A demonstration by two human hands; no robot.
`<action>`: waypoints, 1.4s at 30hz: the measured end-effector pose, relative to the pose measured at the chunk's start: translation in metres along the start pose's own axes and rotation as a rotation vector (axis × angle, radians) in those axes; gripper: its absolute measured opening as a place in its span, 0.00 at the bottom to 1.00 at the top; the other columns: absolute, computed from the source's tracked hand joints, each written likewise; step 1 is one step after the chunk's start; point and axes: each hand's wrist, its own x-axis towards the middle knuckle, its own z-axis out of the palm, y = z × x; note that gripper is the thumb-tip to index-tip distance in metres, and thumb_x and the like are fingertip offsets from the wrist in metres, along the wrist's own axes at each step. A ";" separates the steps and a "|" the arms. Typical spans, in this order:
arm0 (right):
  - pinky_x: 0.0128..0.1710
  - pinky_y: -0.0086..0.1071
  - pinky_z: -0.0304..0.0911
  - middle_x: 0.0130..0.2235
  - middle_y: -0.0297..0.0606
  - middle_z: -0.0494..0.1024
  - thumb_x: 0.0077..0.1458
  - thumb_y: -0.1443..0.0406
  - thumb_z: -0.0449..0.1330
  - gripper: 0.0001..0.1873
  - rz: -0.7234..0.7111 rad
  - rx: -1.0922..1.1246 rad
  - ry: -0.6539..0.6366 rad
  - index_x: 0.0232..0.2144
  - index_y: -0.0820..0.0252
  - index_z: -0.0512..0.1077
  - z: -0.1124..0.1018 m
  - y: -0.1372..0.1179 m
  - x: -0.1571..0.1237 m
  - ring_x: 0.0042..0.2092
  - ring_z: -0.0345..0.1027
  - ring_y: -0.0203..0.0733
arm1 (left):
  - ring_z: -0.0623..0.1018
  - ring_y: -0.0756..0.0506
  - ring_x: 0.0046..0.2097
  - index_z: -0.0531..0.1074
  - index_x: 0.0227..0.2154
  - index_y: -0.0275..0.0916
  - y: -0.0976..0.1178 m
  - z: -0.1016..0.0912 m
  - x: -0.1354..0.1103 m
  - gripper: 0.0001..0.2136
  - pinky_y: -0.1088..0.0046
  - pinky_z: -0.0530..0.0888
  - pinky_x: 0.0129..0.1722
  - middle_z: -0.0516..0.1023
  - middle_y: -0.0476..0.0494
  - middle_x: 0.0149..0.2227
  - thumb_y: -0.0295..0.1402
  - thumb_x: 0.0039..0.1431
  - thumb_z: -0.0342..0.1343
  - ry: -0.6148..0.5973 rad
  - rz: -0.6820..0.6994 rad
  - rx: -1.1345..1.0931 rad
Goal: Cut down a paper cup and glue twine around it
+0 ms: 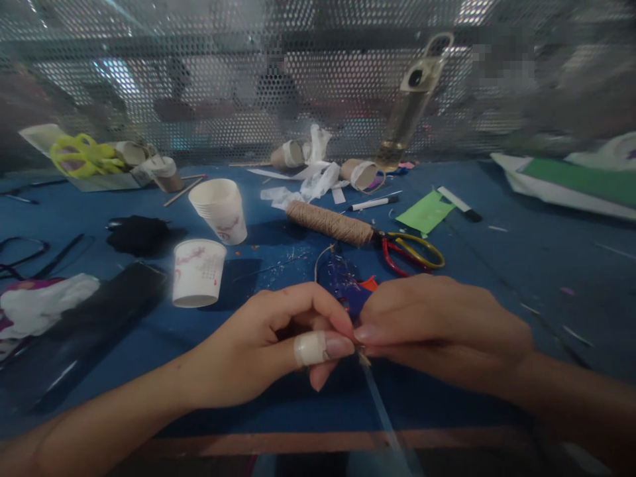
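My left hand (298,338), with tape wrapped round its thumb, pinches close to my right hand (432,331); their fingertips meet over the table's front part. A small frayed end of brown twine (365,360) sticks out below the fingertips; what else they pinch is hidden. Just behind the fingers lies a blue tool with an orange part (368,283), apparently a glue gun, mostly covered by my hands. From under the fingers a translucent stick (381,407), like a glue stick, runs toward me past the table edge. A thin strand of twine (317,266) curves up behind my left hand.
Beyond my hands lie a twine roll (328,222) and red-and-yellow-handled scissors (415,252). Paper cups (199,275) stand at left near a black pouch (139,235). Green paper (426,212), markers and crumpled tissue (318,182) lie farther back. A bottle (410,112) stands by the mesh panel.
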 end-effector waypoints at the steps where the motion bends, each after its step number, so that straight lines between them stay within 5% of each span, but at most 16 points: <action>1: 0.42 0.22 0.77 0.36 0.38 0.88 0.65 0.71 0.65 0.06 -0.015 0.016 -0.004 0.43 0.60 0.79 -0.001 0.001 -0.001 0.40 0.83 0.33 | 0.71 0.55 0.27 0.73 0.39 0.39 0.000 0.000 0.001 0.03 0.82 0.67 0.30 0.73 0.56 0.24 0.31 0.71 0.59 -0.008 -0.013 -0.013; 14: 0.40 0.19 0.74 0.37 0.36 0.87 0.63 0.70 0.67 0.03 0.095 0.029 0.066 0.39 0.57 0.78 0.009 -0.003 -0.003 0.39 0.82 0.31 | 0.74 0.55 0.28 0.73 0.40 0.40 -0.003 0.002 0.001 0.04 0.84 0.71 0.32 0.75 0.57 0.25 0.35 0.71 0.59 0.070 0.062 0.141; 27: 0.27 0.24 0.73 0.33 0.32 0.86 0.58 0.70 0.68 0.05 0.442 0.000 0.223 0.35 0.55 0.81 0.020 -0.009 0.001 0.31 0.79 0.35 | 0.84 0.50 0.39 0.72 0.47 0.41 -0.015 0.000 -0.001 0.08 0.79 0.77 0.39 0.86 0.50 0.43 0.24 0.72 0.52 0.339 0.521 1.068; 35: 0.23 0.25 0.68 0.30 0.32 0.85 0.58 0.69 0.66 0.04 0.538 -0.006 0.171 0.34 0.56 0.81 0.019 -0.013 0.003 0.27 0.77 0.34 | 0.79 0.47 0.34 0.71 0.49 0.38 -0.015 -0.010 -0.004 0.08 0.73 0.73 0.33 0.85 0.47 0.37 0.24 0.72 0.51 0.271 0.720 1.334; 42: 0.24 0.28 0.72 0.34 0.33 0.85 0.59 0.69 0.66 0.06 0.358 -0.120 0.283 0.35 0.52 0.78 0.017 -0.007 -0.006 0.30 0.79 0.37 | 0.85 0.47 0.36 0.78 0.46 0.40 -0.003 -0.008 0.000 0.13 0.74 0.77 0.38 0.87 0.47 0.37 0.33 0.77 0.47 0.358 0.513 1.284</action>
